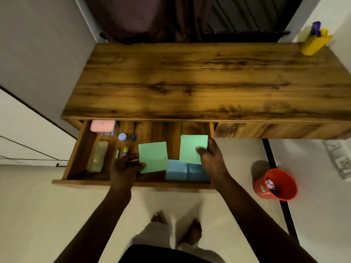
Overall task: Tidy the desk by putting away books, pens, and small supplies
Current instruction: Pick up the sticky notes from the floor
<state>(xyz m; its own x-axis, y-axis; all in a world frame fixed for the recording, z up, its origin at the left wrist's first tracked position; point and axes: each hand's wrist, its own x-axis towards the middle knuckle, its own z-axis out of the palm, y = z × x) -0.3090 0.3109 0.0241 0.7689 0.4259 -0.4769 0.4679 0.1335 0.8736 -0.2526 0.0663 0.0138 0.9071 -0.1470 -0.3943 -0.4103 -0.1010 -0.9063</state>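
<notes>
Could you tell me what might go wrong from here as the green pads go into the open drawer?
Each hand holds its pad by one edge only: the left hand pinches the left green pad and the right hand the right green pad, so either could slip from its grip. The blue pads already fill the drawer's front right, so stacking green on top might slide or jam closing. The drawer sticks out at leg level.

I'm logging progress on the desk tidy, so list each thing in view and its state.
Drawer: pulled open.
Left hand: holding a green pad over the drawer.
Right hand: holding another green pad.
Blue pads: lying in the drawer.
Red bin: upright, scraps inside.
Yellow holder: on the desk's far right corner.
</notes>
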